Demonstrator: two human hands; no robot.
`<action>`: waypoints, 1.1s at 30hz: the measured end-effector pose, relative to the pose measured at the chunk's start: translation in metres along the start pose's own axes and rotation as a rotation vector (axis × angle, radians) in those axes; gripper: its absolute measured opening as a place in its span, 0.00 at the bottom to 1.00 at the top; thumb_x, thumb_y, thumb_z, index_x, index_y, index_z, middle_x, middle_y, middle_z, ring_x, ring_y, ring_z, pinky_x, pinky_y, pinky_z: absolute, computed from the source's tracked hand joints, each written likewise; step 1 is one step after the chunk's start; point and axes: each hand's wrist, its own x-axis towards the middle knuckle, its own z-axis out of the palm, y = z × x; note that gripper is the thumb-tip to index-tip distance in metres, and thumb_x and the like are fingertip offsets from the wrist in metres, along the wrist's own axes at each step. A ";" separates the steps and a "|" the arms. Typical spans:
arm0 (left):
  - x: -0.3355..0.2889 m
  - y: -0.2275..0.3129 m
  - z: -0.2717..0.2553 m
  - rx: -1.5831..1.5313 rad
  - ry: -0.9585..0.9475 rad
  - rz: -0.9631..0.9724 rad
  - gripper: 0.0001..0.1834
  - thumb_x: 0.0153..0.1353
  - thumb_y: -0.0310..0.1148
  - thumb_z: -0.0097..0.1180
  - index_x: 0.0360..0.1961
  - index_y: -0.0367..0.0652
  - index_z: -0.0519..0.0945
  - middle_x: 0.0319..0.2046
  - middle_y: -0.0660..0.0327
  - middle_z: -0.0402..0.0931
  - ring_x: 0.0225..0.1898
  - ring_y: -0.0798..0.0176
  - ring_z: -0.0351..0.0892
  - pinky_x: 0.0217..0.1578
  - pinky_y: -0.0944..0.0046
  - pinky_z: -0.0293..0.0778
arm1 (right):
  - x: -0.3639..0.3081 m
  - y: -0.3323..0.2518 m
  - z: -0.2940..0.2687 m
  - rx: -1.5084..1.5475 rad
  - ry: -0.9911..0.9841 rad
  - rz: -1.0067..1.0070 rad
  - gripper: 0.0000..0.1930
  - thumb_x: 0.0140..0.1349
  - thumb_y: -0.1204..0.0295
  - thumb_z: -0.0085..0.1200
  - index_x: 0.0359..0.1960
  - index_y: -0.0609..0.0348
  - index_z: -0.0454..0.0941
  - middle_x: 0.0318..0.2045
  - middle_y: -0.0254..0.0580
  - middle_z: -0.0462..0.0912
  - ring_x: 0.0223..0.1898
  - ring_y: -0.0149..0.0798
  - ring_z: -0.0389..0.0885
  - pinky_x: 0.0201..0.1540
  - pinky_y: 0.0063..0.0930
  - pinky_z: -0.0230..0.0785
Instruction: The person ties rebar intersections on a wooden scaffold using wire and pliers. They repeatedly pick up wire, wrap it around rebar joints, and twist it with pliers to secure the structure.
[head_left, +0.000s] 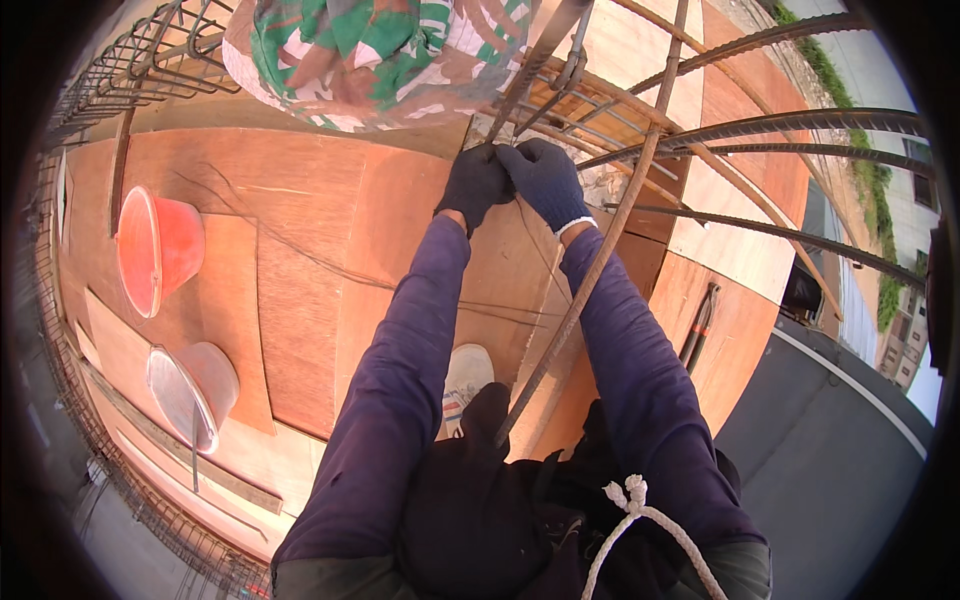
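Both my hands wear dark knitted gloves and meet at the foot of an upright ribbed rebar (535, 65). My left hand (474, 187) is closed, its fingertips against those of my right hand (545, 180). My right hand is closed in a pinch beside the bar. Thin tie wire (532, 232) trails down from between the gloves; the gripped part is hidden by the fingers. Other bent rebars (790, 125) fan out to the right of my hands. A rusty bar (600, 262) slants past my right forearm.
A person in a camouflage hat (375, 60) is just beyond my hands. Loose wire (345, 270) lies on the plywood (300, 345). To the left are a red bucket (175, 250) and a greyish bucket (205, 385). Red-handled pliers (700, 325) lie at right; a rebar cage (150, 65) stands far left.
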 end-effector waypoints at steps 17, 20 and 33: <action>-0.043 0.008 0.067 1.020 0.354 0.496 0.22 0.67 0.35 0.57 0.57 0.31 0.73 0.28 0.46 0.83 0.35 0.43 0.88 0.34 0.47 0.81 | 0.026 0.061 0.020 0.292 -0.239 -0.324 0.14 0.67 0.70 0.57 0.51 0.63 0.84 0.43 0.46 0.89 0.45 0.45 0.86 0.50 0.34 0.76; -0.063 0.010 0.074 1.124 0.219 0.307 0.29 0.68 0.35 0.56 0.64 0.27 0.67 0.30 0.44 0.83 0.36 0.41 0.88 0.34 0.45 0.82 | 0.027 0.063 0.005 0.203 -0.240 -0.436 0.14 0.70 0.72 0.56 0.52 0.67 0.83 0.40 0.39 0.89 0.43 0.37 0.85 0.48 0.28 0.76; -0.051 -0.009 0.012 0.681 0.262 0.484 0.16 0.70 0.41 0.55 0.46 0.39 0.84 0.41 0.42 0.84 0.45 0.36 0.83 0.46 0.43 0.77 | 0.003 0.021 -0.009 0.113 -0.073 -0.018 0.17 0.71 0.63 0.52 0.33 0.67 0.82 0.27 0.59 0.84 0.32 0.55 0.84 0.39 0.42 0.74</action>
